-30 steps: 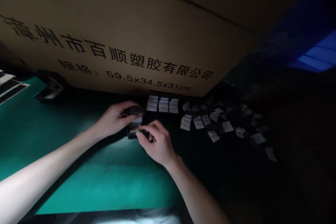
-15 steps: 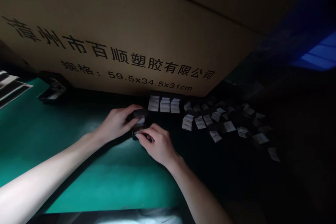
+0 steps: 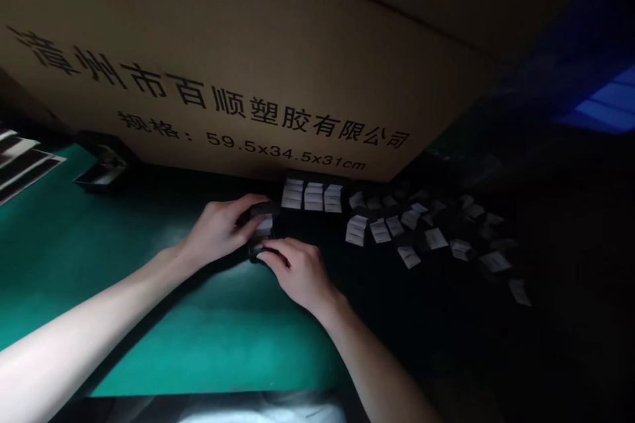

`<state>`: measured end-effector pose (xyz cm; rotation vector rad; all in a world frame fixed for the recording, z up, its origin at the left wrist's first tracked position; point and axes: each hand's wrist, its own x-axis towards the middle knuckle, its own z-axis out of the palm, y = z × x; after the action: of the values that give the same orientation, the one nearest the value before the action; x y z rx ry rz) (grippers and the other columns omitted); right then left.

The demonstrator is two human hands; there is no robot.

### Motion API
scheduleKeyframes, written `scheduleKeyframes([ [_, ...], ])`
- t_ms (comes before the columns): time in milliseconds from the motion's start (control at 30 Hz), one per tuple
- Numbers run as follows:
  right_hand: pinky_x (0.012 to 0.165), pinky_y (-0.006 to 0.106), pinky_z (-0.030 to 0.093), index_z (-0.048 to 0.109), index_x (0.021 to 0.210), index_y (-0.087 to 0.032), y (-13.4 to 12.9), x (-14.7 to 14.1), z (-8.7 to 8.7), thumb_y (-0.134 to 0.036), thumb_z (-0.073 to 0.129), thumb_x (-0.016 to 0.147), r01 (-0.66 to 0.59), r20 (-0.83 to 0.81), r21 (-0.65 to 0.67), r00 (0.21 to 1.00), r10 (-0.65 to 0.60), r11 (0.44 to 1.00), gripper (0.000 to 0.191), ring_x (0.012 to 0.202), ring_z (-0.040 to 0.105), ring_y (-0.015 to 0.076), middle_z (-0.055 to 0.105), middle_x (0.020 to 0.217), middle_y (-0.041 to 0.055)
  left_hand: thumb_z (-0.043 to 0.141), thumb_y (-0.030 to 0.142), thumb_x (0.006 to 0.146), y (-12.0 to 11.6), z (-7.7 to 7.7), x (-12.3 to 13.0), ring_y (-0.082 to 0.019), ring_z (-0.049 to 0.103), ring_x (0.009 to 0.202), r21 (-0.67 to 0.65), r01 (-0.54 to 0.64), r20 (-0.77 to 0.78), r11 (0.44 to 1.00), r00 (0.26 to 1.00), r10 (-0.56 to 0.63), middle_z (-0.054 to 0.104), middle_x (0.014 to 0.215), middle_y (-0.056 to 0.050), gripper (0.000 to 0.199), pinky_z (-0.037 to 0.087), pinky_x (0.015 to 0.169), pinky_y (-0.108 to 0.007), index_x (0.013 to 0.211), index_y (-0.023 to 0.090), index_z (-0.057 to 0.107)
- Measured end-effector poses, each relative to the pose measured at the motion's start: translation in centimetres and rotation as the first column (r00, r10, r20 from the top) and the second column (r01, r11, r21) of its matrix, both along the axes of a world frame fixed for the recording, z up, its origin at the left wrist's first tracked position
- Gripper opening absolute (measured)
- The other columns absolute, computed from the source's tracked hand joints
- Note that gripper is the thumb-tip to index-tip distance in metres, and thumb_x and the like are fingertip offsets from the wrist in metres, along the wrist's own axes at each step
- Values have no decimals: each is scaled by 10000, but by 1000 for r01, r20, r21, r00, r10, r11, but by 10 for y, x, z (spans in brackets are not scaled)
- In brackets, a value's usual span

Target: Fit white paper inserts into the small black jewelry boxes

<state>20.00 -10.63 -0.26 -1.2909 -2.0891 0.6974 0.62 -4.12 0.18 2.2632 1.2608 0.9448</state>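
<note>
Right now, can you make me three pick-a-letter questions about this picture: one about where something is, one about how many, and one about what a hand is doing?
1. Where is the small black box?
A) Between the left hand and the right hand
B) On top of the cardboard carton
C) At the far right edge of the picture

2. How many white paper patches stand in the neat row just past the hands?
A) Two
B) Three
C) Six

3. What is the left hand doing?
A) Lying flat on the green mat
B) Pressing on the carton
C) Curling around the box

Answers:
1 A, because the box sits where both hands meet.
2 B, because three patches stand side by side.
3 C, because it curves over the box's top.
</note>
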Motion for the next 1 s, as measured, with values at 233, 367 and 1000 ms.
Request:
scheduleKeyframes([
  [233, 813, 252, 586, 729, 1188, -246, -1, 1, 1, -312, 551, 1030, -17, 57, 10, 998, 16, 1000, 247, 919, 745, 166, 784, 1047, 37, 494, 400, 947, -2, 4, 1, -229, 763, 907, -58, -14, -8, 998, 1000, 13, 790, 1122, -45, 360, 583, 835, -284, 1166, 218, 715],
  [367, 839, 256, 593, 721, 1202, -240, -2, 1, 3, -315, 546, 1034, -29, 55, -11, 998, 29, 1000, 254, 962, 749, 170, 783, 1096, 36, 487, 379, 945, -1, 4, 2, -224, 760, 910, -70, -1, -8, 998, 1000, 0, 785, 1131, -59, 365, 576, 838, -273, 1162, 194, 715],
  [1000, 801, 299, 606, 688, 1248, -242, -1, -1, 3, -311, 522, 1042, -50, 166, 24, 985, 45, 998, 273, 984, 759, 216, 785, 1118, 46, 508, 397, 944, -1, 3, 3, -231, 763, 927, -114, -19, 4, 993, 1000, 19, 786, 1119, -55, 366, 575, 831, -281, 1180, 197, 705],
])
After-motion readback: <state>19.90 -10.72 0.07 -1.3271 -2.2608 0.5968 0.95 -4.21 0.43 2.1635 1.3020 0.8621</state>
